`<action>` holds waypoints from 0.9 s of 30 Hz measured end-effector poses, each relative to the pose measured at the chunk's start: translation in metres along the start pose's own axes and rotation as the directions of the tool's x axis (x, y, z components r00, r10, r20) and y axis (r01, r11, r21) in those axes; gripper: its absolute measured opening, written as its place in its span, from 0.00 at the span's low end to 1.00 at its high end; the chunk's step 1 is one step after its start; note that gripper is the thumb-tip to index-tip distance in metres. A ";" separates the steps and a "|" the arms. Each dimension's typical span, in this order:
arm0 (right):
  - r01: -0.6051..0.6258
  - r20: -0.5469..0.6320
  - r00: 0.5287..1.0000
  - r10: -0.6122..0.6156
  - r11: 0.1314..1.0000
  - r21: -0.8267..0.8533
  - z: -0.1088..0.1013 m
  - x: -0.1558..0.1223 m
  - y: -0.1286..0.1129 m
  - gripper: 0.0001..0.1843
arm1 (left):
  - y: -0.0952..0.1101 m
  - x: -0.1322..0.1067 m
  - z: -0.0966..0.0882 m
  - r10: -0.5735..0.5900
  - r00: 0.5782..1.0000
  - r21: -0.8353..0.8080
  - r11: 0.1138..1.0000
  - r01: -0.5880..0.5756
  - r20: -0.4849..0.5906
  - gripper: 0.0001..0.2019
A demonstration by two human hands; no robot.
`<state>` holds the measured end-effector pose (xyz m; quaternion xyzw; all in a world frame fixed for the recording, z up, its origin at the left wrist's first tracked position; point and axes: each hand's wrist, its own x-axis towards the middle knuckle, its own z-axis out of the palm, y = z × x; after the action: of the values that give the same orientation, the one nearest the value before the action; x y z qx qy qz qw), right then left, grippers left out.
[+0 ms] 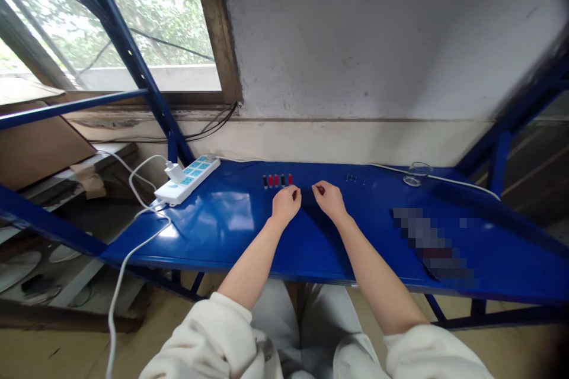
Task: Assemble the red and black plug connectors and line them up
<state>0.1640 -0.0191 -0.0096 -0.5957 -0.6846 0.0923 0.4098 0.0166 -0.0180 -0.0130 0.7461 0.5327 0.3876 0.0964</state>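
My left hand (287, 204) is closed, its fingers curled in a pinch over the blue table. Whatever is between those fingers is hidden or too small to make out. Just beyond it is a short row of small red and black cylinders (276, 180) with pale lower ends. The red cylinder (290, 179) at the row's right end is closest to my left fingertips. My right hand (329, 199) is a little to the right, also pinched, and anything in it is too small to name. Several tiny metallic pieces (351, 177) lie beyond my right hand.
The blue tabletop (200, 237) meets the wall at the back. A white power strip (189, 180) with a plug and cable is at the left. At the right are a clear glass cup (417, 174) and a blurred-out dark item (429, 240). Blue frame posts rise on both sides.
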 end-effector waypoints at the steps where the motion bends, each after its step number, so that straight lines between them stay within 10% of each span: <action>1: 0.006 -0.001 1.000 -0.006 1.000 -0.004 0.000 0.000 0.000 0.12 | 0.000 0.000 0.000 -0.004 1.000 -0.011 1.000 0.004 -0.001 0.11; 27: 0.016 0.013 1.000 -0.016 1.000 -0.026 0.001 0.000 0.000 0.13 | 0.000 0.001 0.000 -0.016 1.000 -0.053 0.998 0.016 -0.007 0.11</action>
<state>0.1627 -0.0191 -0.0105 -0.5948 -0.6932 0.0840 0.3983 0.0171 -0.0177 -0.0126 0.7375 0.5287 0.4036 0.1171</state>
